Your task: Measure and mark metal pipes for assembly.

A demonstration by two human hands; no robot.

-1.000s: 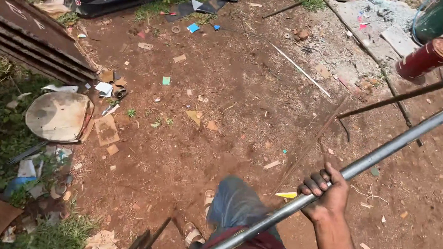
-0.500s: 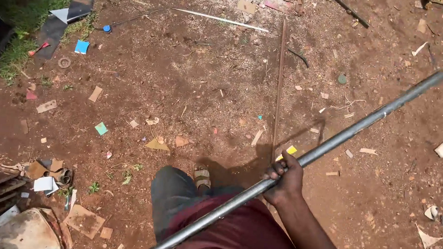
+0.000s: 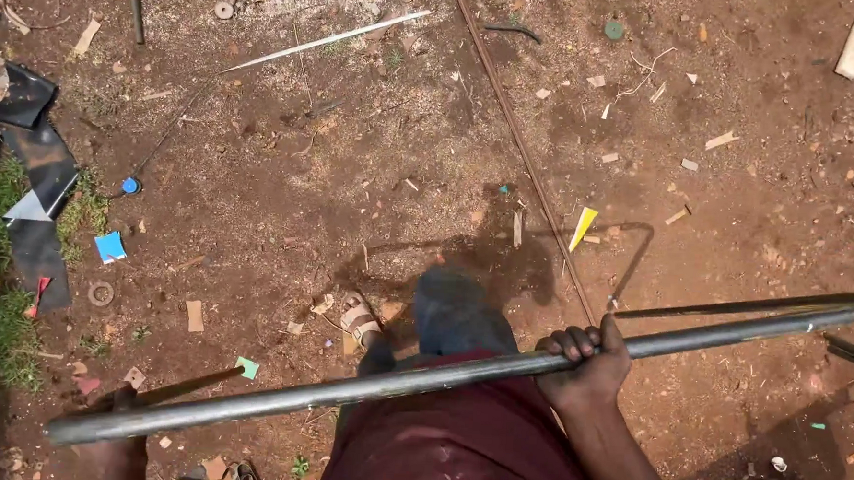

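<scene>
One steel pipe (image 3: 344,392) | right hand (image 3: 587,367) gripping it | left hand (image 3: 111,447) state unclear

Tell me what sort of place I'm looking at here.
Probably an outdoor scrap or metalwork yard. The ground is bare red dirt strewn with offcuts; thin metal rods lie across it, dark sheet metal sits by grass at the left, and the right hand carries a long steel pipe.

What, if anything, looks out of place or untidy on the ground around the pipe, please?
Scraps litter the dirt: a yellow shard, a blue square and torn black sheeting by the grass. The pipe itself looks straight and undamaged, gripped by the right hand.
</scene>
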